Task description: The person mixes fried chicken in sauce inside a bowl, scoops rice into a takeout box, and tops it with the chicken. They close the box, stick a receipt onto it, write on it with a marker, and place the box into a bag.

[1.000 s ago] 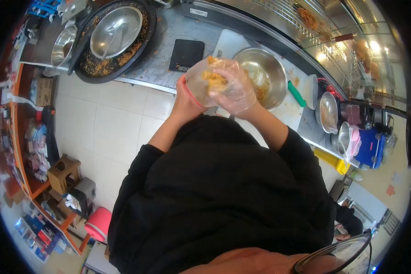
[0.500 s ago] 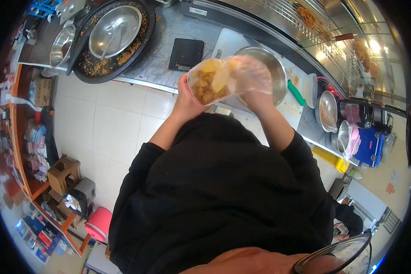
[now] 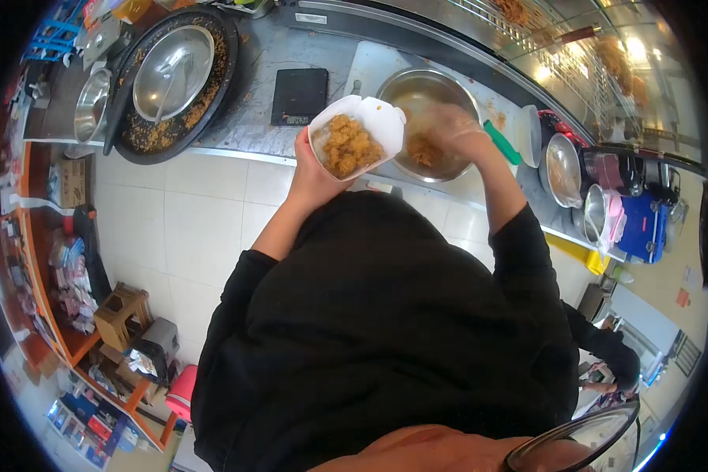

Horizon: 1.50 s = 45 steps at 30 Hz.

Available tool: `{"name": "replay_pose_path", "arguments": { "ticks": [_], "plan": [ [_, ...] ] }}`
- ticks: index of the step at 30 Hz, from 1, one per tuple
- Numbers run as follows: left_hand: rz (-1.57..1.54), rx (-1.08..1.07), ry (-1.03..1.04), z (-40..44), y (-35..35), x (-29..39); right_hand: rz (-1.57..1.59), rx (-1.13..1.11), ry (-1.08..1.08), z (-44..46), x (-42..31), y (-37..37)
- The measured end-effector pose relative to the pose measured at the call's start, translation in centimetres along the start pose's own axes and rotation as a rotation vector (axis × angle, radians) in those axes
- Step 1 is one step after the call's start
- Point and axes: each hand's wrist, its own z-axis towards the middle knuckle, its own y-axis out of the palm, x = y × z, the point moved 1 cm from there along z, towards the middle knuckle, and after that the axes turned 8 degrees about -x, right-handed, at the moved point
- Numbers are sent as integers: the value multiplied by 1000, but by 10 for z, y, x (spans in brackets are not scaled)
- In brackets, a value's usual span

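One head-worn fisheye view, facing forward and down, hands near

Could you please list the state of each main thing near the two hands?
Left hand: closed around the food box.
Food box: open, golden-brown food inside.
Right hand: blurred at the large bowl; grip unclear.
Large bowl: uncovered, some food remnants inside.
Scale: lying flat, reading illegible.
Dark pan: strewn with crumbs.
Smaller bowl: uncovered, sitting in the pan.

Free lane: table between black pan and scale. Steel bowl crowded: white carton left, green handle right, right hand over it. Case frame bounds far side.
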Motion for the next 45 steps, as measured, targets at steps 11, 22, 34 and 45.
{"name": "replay_pose_path", "arguments": {
  "ticks": [11, 22, 34, 45],
  "plan": [
    [61, 73, 49, 1, 12, 1, -255, -47, 196, -9, -9, 75],
    [59, 27, 14, 4, 6, 7, 1190, -291, 268, 2, 43, 27],
    [139, 27, -9, 1, 5, 2, -79, 159, -631, -20, -123, -38],
    [-18, 63, 97, -7, 8, -4, 147, 80, -260, -20, -134, -7]
  ]
}}
